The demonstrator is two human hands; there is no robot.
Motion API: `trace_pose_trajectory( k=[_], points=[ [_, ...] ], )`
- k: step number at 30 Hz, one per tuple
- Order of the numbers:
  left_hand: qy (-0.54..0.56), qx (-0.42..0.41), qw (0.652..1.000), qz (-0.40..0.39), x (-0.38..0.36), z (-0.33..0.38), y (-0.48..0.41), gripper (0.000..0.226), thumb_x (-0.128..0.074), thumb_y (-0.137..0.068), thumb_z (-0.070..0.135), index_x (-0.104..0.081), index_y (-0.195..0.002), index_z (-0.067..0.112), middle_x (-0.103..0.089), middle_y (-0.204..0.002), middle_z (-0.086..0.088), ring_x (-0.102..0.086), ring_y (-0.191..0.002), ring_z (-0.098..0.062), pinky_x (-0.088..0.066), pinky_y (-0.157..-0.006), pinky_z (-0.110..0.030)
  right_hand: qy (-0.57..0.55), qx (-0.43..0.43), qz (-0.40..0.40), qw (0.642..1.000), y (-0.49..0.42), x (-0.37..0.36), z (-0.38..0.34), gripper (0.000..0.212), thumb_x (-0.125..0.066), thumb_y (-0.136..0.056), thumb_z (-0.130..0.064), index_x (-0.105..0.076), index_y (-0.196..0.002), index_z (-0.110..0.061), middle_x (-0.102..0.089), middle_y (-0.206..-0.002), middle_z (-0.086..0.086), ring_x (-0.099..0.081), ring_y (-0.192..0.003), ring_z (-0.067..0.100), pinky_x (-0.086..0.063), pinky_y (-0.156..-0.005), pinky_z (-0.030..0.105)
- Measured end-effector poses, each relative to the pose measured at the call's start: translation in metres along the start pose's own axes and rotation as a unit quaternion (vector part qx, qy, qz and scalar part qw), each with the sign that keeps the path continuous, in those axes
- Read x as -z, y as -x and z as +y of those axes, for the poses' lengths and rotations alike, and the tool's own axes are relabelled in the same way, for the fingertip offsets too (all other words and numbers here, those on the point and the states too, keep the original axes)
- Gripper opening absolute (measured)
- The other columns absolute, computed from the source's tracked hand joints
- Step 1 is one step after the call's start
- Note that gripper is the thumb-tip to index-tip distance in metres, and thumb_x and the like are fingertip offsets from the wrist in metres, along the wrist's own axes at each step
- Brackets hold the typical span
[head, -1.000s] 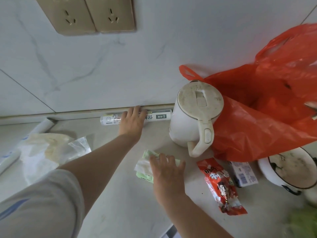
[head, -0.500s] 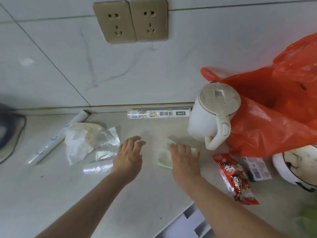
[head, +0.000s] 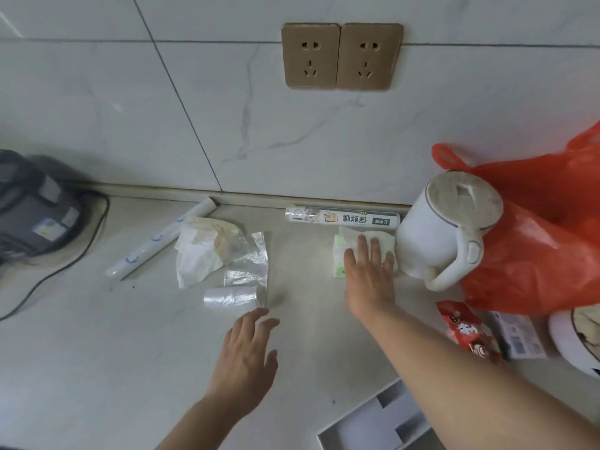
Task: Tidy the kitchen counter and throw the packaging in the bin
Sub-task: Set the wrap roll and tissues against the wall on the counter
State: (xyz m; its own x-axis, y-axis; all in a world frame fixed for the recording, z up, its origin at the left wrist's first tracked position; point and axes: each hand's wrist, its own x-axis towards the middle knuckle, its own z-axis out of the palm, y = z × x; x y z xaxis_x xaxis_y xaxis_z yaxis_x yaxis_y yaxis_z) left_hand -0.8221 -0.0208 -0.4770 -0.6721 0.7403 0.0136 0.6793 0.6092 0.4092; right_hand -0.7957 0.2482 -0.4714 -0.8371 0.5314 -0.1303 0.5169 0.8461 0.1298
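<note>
My right hand (head: 370, 274) lies flat, fingers spread, on a green and white tissue pack (head: 344, 248) beside the white kettle (head: 451, 235). My left hand (head: 248, 355) hovers open over the counter, holding nothing, just below a roll of clear plastic bags (head: 232, 297). Crumpled stained white paper and clear plastic wrap (head: 214, 251) lie left of centre. A boxed cling film roll (head: 341, 217) rests against the wall. A red snack packet (head: 467, 332) and a small white box (head: 519, 336) lie at the right.
A red plastic bag (head: 535, 248) bulges behind the kettle. A white pot (head: 574, 342) sits at the right edge. A plain white roll (head: 162, 241) lies diagonally on the left, near a dark appliance (head: 29, 209) with a cable. A white tray (head: 376, 423) shows below the counter edge.
My left hand let go of the cling film roll and drew back toward me, to the lower centre. My right hand slid the tissue pack toward the kettle. The view shifted left.
</note>
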Motion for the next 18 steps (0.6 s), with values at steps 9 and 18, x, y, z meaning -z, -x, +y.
trace_pose_trajectory(
  k=[9,18],
  points=[
    [0.002,-0.023,1.0,-0.011,0.006,0.006,0.021,0.052,-0.071,-0.077,0.018,-0.053,-0.125,0.022,-0.046,-0.138,0.001,-0.046,-0.126,-0.021,-0.044,-0.099,-0.037,-0.065,0.057,-0.082,0.993,0.019,-0.019,0.003,0.047,-0.064,-0.08,-0.016,-0.049,-0.124,-0.017,-0.046,-0.132,0.009,-0.041,-0.126,0.032,-0.044,-0.096,0.043],
    [-0.021,-0.034,0.999,-0.022,0.009,0.003,0.031,0.056,-0.072,-0.075,0.021,-0.055,-0.128,0.02,-0.05,-0.137,-0.001,-0.047,-0.128,-0.023,-0.043,-0.102,-0.038,-0.059,0.067,-0.1,0.991,0.034,-0.006,-0.005,0.038,-0.059,-0.086,-0.026,-0.05,-0.122,-0.017,-0.049,-0.129,0.007,-0.041,-0.126,0.03,-0.041,-0.096,0.044]
  ],
)
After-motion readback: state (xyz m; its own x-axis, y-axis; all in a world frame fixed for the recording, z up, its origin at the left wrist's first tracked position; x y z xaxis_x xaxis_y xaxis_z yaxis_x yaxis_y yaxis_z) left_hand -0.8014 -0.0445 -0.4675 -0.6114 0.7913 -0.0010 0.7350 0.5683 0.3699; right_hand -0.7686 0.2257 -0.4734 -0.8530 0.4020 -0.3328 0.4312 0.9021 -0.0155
